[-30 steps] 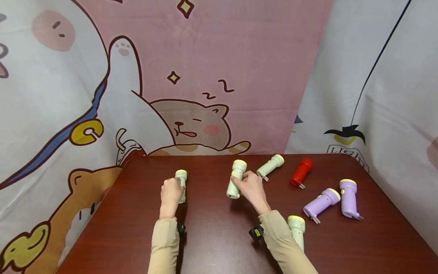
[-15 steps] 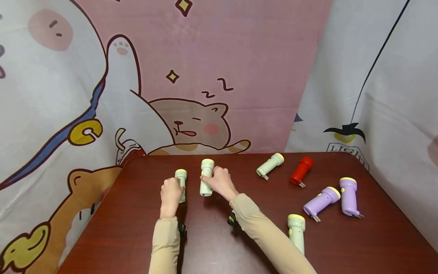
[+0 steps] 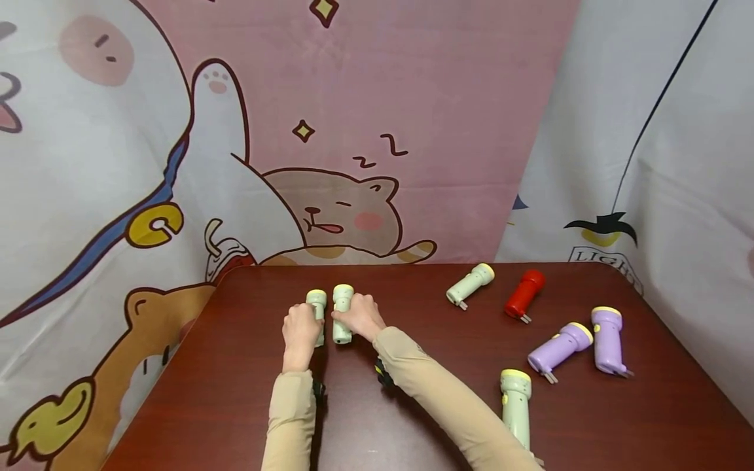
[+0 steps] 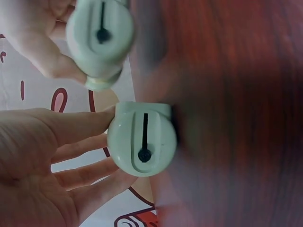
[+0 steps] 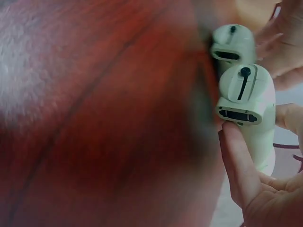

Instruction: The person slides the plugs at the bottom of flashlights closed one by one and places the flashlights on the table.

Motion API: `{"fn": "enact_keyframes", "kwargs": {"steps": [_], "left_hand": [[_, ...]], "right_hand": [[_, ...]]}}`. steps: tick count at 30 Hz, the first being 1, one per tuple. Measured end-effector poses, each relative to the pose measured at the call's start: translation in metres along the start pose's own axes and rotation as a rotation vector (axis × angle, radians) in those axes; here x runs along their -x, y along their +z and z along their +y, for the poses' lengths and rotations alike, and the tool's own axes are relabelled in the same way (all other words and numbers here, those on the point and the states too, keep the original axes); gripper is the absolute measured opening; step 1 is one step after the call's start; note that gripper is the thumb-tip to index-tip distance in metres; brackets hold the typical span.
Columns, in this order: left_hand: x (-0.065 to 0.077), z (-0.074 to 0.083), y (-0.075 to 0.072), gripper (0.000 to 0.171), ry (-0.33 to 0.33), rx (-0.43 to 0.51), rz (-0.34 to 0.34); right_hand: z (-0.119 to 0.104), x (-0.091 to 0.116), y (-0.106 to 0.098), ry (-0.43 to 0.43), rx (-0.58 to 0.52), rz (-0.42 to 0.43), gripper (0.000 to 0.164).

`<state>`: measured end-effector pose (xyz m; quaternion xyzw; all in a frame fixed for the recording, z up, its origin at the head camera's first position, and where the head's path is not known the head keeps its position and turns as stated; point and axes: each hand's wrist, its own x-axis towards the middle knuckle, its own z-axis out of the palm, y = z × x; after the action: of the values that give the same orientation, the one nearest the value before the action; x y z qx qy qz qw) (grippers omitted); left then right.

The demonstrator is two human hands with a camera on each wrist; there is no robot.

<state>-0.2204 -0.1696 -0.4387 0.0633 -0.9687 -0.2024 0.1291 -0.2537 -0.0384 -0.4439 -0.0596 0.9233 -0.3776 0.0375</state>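
Observation:
Two pale green flashlights with yellow rims stand close side by side at the left middle of the table in the head view. My left hand (image 3: 301, 331) grips the left flashlight (image 4: 142, 139), thumb on one side and fingers on the other. My right hand (image 3: 360, 316) holds the other flashlight (image 3: 342, 316) between thumb and fingers, its lens end pointing to the back. A narrow gap separates the pair in the head view. In the right wrist view the right flashlight (image 5: 251, 109) shows a slotted tail end and overlaps the left one.
At the right of the dark red wooden table (image 3: 412, 418) lie a small green flashlight (image 3: 469, 285), a red flashlight (image 3: 525, 294), a tilted purple flashlight (image 3: 559, 348), a second purple flashlight (image 3: 607, 340) and a larger green flashlight (image 3: 516, 405) beside my right sleeve. Several show metal plug prongs.
My right hand has carried its green flashlight leftward across the table, then lower, bringing it beside the left one. My left hand has kept its grip in nearly the same place.

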Motion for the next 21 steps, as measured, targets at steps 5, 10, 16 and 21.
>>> {"fn": "enact_keyframes", "kwargs": {"steps": [5,10,16,21], "left_hand": [[0.0,0.002,0.0,0.019,0.001,-0.002,-0.004],[0.0,0.002,0.0,0.017,0.01,0.0,0.001],[0.001,0.001,0.0,0.018,0.021,-0.005,0.021],[0.001,-0.001,0.0,0.022,0.018,0.001,0.018]], "right_hand": [[0.001,-0.003,0.01,-0.014,0.041,0.017,0.034],[0.001,-0.004,0.015,0.032,0.064,0.032,0.036],[0.0,-0.004,0.016,0.042,0.039,0.019,0.035],[0.0,-0.003,0.017,0.027,0.071,0.018,0.037]]}}
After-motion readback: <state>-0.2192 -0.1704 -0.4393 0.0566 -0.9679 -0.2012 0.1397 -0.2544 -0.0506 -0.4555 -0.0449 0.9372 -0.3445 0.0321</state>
